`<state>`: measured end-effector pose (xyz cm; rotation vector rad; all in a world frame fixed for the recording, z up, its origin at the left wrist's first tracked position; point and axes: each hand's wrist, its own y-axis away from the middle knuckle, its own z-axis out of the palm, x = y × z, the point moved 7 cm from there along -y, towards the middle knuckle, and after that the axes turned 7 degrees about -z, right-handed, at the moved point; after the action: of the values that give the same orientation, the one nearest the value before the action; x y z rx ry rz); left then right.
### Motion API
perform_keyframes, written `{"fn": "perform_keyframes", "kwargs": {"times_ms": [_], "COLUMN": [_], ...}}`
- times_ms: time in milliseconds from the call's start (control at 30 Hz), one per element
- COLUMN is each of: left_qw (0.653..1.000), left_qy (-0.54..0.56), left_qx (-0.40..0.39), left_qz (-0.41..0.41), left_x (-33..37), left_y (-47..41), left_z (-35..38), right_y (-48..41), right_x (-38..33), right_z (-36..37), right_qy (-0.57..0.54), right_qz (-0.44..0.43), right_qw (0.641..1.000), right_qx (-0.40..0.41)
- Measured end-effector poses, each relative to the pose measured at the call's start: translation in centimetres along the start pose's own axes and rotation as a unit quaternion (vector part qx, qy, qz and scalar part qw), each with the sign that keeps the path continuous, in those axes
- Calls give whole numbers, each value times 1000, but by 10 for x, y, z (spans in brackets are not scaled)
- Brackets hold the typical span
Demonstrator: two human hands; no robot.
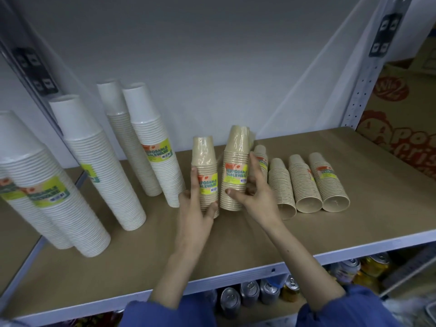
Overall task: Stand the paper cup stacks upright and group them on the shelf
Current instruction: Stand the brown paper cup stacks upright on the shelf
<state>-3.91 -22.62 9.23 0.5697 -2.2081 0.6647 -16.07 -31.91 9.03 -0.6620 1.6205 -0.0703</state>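
Two short brown cup stacks stand upright at the middle of the shelf board (236,246). My left hand (197,206) grips the left brown stack (204,161) low down. My right hand (256,192) holds the right brown stack (236,159), thumb across its front and fingers behind. To their right several brown stacks lie on their sides with open mouths toward me: one (282,187) beside my right hand, another (304,185), and the rightmost (329,182). One more brown stack (261,159) is partly hidden behind my right hand.
Tall white cup stacks stand upright on the left: two at the back (151,142), one (103,166) further forward, and more (47,185) at the far left. A cardboard box (401,109) sits right of the shelf post. Drink cans (250,293) fill the lower shelf.
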Motion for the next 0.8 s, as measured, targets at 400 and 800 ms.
{"fn": "perform_keyframes", "kwargs": {"times_ms": [400,800], "left_qw": [997,996], "left_qy": [0,-27], "left_qx": [76,82], "left_qz": [-12,-28], "left_x": [-32,-31], "left_y": [16,21], "left_z": [-5,-4], "right_y": [-11,-7], "right_x": [5,19], "right_z": [45,56], "right_qy": [23,70], "right_qz": [-84,-80], "right_qw": [996,994], "right_qx": [4,-35]}}
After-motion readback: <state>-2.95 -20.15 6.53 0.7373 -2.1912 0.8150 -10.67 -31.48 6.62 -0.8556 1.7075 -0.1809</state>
